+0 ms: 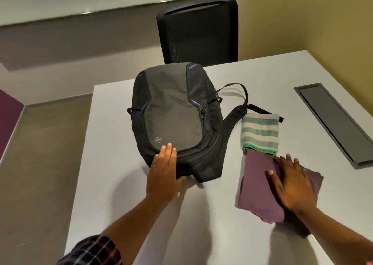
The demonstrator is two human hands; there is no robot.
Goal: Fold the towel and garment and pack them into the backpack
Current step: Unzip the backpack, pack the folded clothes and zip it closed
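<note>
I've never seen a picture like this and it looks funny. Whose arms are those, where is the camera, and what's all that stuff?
There is no machine here, only a person. The camera sits on their head and looks down, so you see their own arms reaching out. On the white table lies a dark grey and black fabric backpack. To its right are a folded green-and-cream striped towel and a folded purple cloth garment, touching each other. The left hand rests flat on the backpack. The right hand lies flat on the garment. Neither grips anything.
</note>
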